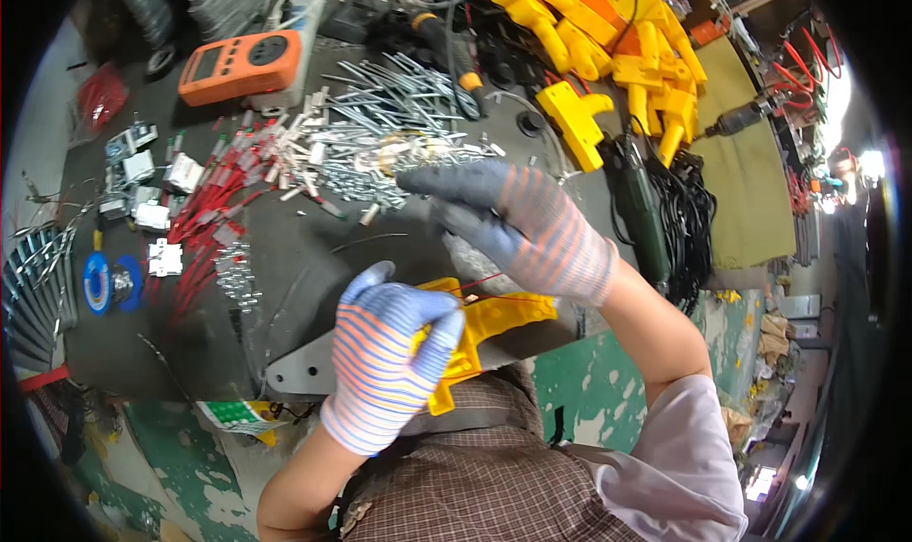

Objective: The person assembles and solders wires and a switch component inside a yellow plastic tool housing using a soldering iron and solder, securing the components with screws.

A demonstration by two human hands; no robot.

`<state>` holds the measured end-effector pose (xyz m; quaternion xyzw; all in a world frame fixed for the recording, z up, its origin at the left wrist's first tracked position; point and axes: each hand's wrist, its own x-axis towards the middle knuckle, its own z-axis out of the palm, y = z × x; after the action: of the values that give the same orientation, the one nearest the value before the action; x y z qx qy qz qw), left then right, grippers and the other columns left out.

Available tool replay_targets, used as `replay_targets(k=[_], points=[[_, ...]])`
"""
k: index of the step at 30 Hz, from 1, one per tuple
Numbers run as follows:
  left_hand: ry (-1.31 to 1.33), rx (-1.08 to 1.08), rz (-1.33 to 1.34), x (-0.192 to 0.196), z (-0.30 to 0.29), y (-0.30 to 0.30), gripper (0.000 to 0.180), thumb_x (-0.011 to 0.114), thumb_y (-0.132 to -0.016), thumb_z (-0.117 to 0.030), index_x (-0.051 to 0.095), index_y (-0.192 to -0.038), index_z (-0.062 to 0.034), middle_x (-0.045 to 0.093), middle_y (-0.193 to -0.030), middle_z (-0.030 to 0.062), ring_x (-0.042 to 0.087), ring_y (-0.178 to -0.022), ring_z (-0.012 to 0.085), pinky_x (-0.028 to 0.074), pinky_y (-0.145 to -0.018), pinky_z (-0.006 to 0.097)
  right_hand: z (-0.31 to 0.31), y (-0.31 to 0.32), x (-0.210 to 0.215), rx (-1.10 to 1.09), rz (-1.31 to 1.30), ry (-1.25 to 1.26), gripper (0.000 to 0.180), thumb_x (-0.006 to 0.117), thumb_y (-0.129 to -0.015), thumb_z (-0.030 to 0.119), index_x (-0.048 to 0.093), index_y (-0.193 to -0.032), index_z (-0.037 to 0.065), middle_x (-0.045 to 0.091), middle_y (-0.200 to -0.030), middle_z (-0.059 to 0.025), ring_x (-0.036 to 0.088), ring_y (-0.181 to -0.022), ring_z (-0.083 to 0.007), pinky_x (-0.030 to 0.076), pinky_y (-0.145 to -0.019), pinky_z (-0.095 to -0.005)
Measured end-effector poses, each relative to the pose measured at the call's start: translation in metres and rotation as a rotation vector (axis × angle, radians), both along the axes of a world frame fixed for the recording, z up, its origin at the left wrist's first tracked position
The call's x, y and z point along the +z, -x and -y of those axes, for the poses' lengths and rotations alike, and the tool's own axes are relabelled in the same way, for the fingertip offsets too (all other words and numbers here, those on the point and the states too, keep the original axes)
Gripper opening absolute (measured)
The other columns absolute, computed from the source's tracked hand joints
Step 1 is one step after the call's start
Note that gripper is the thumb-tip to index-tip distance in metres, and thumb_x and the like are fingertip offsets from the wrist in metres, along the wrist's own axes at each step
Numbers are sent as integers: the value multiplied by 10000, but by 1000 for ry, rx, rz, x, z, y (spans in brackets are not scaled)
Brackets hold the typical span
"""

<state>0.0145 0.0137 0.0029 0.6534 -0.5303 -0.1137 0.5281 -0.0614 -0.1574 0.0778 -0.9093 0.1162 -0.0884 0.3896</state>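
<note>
My left hand (389, 357), in a striped knit glove, is closed around a yellow plastic tool housing (461, 361) at the table's near edge. A thin red wire (483, 281) shows at the housing's upper part. A flat grey metal plate with holes (304, 369) sticks out to the left, partly covered by that hand. My right hand (537, 224), in a similar glove with grey fingers, hovers above and to the right. Its fingers stretch left, thumb apart, over the near edge of a pile of small screws (356, 176). I see nothing between them.
Long metal rods (399, 91) lie behind the screws. Red wires (214, 200), white switches (183, 173) and a solder spool (98, 281) are on the left. An orange multimeter (237, 67) sits farther back. Yellow housings (655, 67) and a dark green tool (641, 214) occupy the right.
</note>
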Motion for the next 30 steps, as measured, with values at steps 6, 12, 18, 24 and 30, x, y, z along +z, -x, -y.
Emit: replay_targets(k=[6,12,18,24,30], points=[[-61,49,-163,4,2,6,104,707,-787,-105,636,-850,-62,667,-803,81,631,-759,298,482,-891,453,-8,59,-2,-194,-198,-598,330,612,-914,157,618,-1205,0,671,-948,-79,620,-881,-134,495,-792,-283],[-82,80,-403,-2,-2,10,106,714,-801,-107,650,-856,-42,671,-821,90,643,-797,252,487,-874,369,-7,61,-7,-194,-160,-636,377,632,-904,155,579,-1240,-8,685,-936,-92,608,-801,-106,491,-723,-244],[-104,73,-416,-4,-2,11,109,710,-806,-103,647,-862,-34,671,-825,97,643,-800,248,486,-875,361,-9,61,-14,-272,-149,-854,254,680,-867,127,637,-1081,-3,676,-881,-33,619,-821,-83,507,-765,-248],[-109,74,-422,-3,-3,9,111,710,-804,-100,644,-860,-31,665,-819,101,641,-769,247,493,-823,345,-10,61,-23,-262,-100,-831,167,727,-822,111,661,-936,8,681,-878,-50,619,-819,-89,504,-749,-245],[-118,50,-406,1,0,9,107,710,-790,-95,640,-845,-34,659,-804,108,631,-733,268,496,-789,347,-6,60,-29,-211,-83,-753,142,734,-799,81,654,-896,15,681,-898,-68,629,-840,-122,506,-781,-268]])
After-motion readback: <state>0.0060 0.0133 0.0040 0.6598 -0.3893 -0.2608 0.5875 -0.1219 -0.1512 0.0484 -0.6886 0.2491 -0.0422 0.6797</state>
